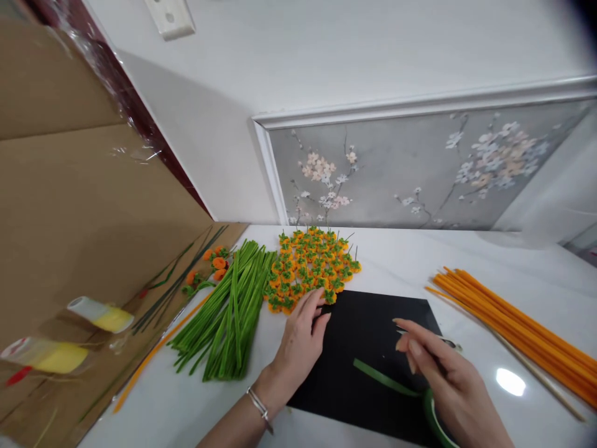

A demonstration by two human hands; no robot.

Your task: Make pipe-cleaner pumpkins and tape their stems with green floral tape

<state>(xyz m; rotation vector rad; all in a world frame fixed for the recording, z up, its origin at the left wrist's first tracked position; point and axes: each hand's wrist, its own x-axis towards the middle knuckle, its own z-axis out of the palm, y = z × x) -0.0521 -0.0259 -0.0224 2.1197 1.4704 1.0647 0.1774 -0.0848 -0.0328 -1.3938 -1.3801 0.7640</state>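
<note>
Orange flowers clustered close (green sides up).

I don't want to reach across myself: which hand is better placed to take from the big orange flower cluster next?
Left, probably: your left hand is at the near edge of the flower cluster; your right hand is farther off, near the green strip.

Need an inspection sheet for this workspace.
Surface: white tabletop, black mat on it.
Job's things: orange flowers clustered by mat's far-left corner; green strip over mat, beside green roll; green stems left, orange stems right.
Clutter: two yellow-filled containers on cardboard.
Left hand: at flowers' near edge, contact unclear.
Right hand: above mat, grip unclear.
Cables: nothing seen.
Surroundings: wall plate, floral panel.
</note>
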